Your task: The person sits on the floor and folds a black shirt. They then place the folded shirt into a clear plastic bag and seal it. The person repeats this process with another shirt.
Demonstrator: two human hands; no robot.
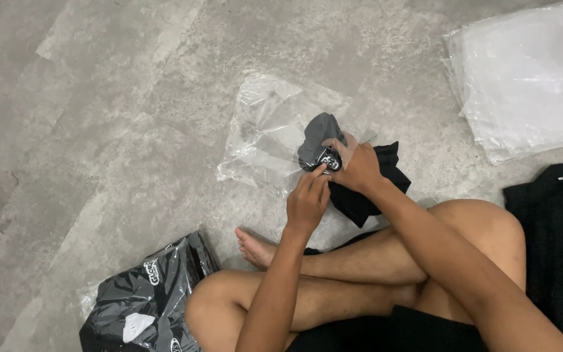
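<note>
Clear plastic bag (265, 133) lies flat on the concrete floor (118, 130), straight ahead of the seated person's crossed legs (360, 280), its closed end toward ten o'clock and its mouth toward four o'clock, where the hands meet it. Its long axis runs along that ten-to-four line, so anything going in travels up and to the left from the hands. Half inside the mouth sits a folded dark grey garment (319, 140) with a small printed tag; the rest of it, a black fold (369, 186), trails out behind toward four o'clock, under the right wrist.

The right hand (358, 168) is the nearer one: it lies on top of the garment, its grip closed around the bunched cloth just at the bag's mouth. The left hand (307, 199) comes in from six o'clock, fingertips pressed together and pinching the lower edge of the bag's opening beside the tag.

At two o'clock, well apart, lies a stack of clear bags (529, 78). A packed garment bag (144, 306) rests at seven o'clock beside the knee, and black clothing (555, 221) at three o'clock.
</note>
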